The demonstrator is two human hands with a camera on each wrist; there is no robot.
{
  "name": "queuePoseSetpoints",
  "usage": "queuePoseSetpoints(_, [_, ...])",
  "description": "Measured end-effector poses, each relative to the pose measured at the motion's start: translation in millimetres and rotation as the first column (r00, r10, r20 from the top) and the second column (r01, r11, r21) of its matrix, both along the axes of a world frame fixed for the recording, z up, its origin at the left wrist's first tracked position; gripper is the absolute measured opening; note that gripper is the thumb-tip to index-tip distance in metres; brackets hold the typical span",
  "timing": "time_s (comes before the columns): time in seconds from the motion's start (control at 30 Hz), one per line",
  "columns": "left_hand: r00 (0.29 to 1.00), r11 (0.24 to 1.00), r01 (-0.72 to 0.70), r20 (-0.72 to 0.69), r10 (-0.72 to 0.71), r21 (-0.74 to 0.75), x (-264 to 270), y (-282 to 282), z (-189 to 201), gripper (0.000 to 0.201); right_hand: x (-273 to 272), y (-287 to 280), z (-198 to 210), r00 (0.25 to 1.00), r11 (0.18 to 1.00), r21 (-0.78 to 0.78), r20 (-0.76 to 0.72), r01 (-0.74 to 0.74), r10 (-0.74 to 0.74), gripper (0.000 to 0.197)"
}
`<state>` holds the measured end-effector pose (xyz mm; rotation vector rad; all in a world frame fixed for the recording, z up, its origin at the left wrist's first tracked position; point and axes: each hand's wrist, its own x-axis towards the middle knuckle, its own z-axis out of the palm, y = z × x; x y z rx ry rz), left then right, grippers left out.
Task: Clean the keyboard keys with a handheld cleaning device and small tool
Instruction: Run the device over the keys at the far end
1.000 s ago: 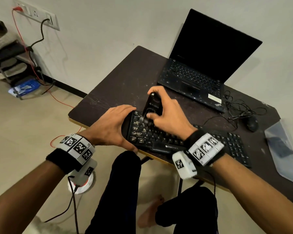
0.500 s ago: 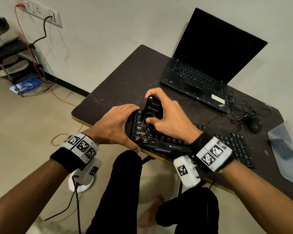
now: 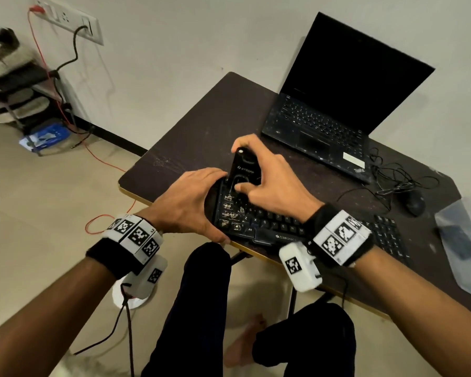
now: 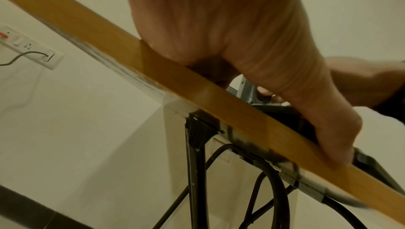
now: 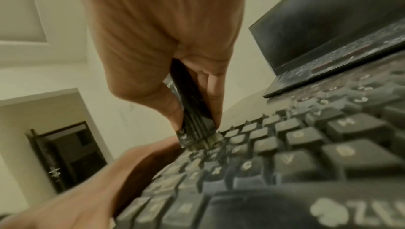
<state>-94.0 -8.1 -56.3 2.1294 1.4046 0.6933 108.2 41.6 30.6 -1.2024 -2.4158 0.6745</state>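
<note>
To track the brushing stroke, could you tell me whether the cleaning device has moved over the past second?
Yes: the cleaning device has crept slightly toward the left end of the keyboard, nearer the left hand.

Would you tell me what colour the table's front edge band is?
Yellowish wood-tone edge band, clearest in the left wrist view.

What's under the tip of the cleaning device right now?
The cleaning device, gripped by the right hand, has its bristle tip on the keyboard keys at the left end. Dirt beneath the bristles is hidden.
</note>
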Motion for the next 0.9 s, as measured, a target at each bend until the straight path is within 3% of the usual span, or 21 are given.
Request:
queuePoseSetpoints(0.07, [1.0, 1.0, 0.001, -0.007, -0.001, 0.003, 0.6, 1.0, -1.2, 0.125, -1.0, -0.1, -2.7, 1.0, 1.0, 0.005, 0.02, -0.01, 0.01, 0.065])
queuePoseSetpoints(0.17, [1.0, 1.0, -0.002, -0.006, 0.002, -0.001, -0.8, 0.2, -0.8, 0.128, -3.2, 14.5, -0.4, 0.991, 0.991, 0.017, -0.021, 0.135, -0.135, 0.064])
queuePoseSetpoints(0.3, [1.0, 1.0, -0.001, 0.006, 0.001, 0.007, 0.5, -0.3, 0.7, 0.124, -5.3, 2.5, -1.7, 1.0, 1.0, -0.012, 0.021, -0.021, 0.021, 0.063])
queuePoseSetpoints(0.43, [1.0, 1.0, -0.017, -0.016, 0.016, -0.018, 0.5, -1.3, 2.5, 0.13, -2.9, 15.8, -0.3, 0.99, 0.99, 0.021, -0.009, 0.138, -0.138, 0.064])
queuePoseSetpoints(0.57, [1.0, 1.0, -0.008, 0.002, 0.008, -0.014, 1.8, -1.1, 2.2, 0.126, -0.9, 2.4, -0.1, 0.999, 1.0, 0.011, 0.044, -0.023, 0.022, 0.064])
queuePoseSetpoints(0.7, [1.0, 1.0, -0.015, -0.003, 0.015, -0.004, 1.5, -1.3, 1.8, 0.128, 2.2, 16.3, -1.8, 0.987, 0.986, 0.024, -0.013, 0.162, -0.162, 0.064])
queuePoseSetpoints(0.83, [1.0, 1.0, -0.001, 0.013, 0.001, -0.011, 0.8, 1.1, 0.3, 0.126, -6.3, 6.8, -4.1, 0.998, 0.998, -0.002, -0.001, 0.058, -0.058, 0.062])
queuePoseSetpoints(0.9, [1.0, 1.0, -0.006, 0.001, 0.006, -0.009, 1.0, 1.8, 0.0, 0.127, -9.1, 13.2, -4.9, 0.992, 0.992, 0.021, -0.022, 0.125, -0.125, 0.061])
